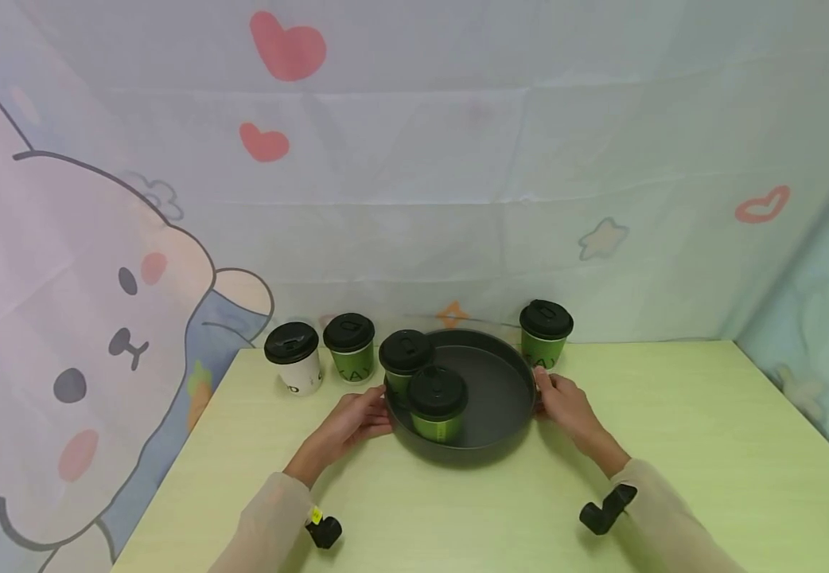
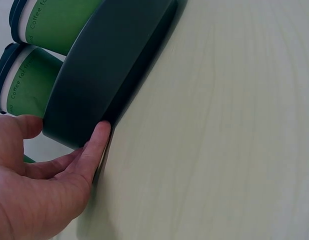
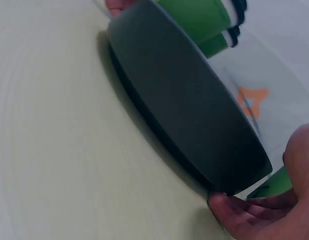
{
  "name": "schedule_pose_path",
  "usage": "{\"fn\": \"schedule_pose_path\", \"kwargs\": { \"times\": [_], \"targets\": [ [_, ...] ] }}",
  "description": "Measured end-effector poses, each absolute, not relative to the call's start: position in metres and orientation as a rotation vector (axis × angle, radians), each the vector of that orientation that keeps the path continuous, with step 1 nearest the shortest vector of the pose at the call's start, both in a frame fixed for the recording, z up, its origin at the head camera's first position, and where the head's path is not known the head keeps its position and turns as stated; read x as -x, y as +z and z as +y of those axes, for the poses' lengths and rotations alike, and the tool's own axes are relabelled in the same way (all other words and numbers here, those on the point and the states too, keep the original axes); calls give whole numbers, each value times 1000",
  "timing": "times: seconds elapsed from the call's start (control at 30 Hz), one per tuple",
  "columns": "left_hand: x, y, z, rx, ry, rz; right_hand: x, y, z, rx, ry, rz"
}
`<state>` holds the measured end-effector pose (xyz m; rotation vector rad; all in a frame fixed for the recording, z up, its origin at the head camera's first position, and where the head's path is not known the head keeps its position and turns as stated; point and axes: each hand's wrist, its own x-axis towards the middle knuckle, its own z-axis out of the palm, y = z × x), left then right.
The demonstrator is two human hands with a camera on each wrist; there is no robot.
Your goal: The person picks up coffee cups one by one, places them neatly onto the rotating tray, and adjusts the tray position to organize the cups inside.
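Observation:
A round dark tray (image 1: 496, 398) with a raised wall is held from both sides. My left hand (image 1: 356, 420) grips its left side, thumb at the rim and fingertips (image 2: 102, 131) at the lower edge. On the opposite side my right hand (image 1: 565, 402) holds the wall, its fingertips (image 3: 219, 201) tucked at the bottom edge. Two green paper cups with black lids stand upright in the tray's left part: a front cup (image 1: 438, 410) and a rear cup (image 1: 402, 362). The left wrist view shows printed lettering on both.
Behind the tray's left side stand a white lidded cup (image 1: 300, 370) and a green lidded cup (image 1: 352, 354). Another green lidded cup (image 1: 545, 338) is just beyond my right hand. All are on the pale wooden table (image 1: 672, 446), with a printed cloth (image 1: 414, 175) hanging behind it.

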<state>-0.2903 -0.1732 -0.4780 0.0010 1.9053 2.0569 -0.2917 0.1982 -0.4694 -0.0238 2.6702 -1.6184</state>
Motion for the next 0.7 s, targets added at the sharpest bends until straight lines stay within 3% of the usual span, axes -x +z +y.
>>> {"fn": "schedule_pose_path", "kwargs": {
  "times": [0.23, 0.7],
  "targets": [
    [290, -476, -174, -21, 2050, 1890, 300, -479, 200, -23, -1823, 2393],
    [289, -476, -174, -31, 2055, 1896, 292, -478, 210, 154, -1885, 2136]
  ]
}}
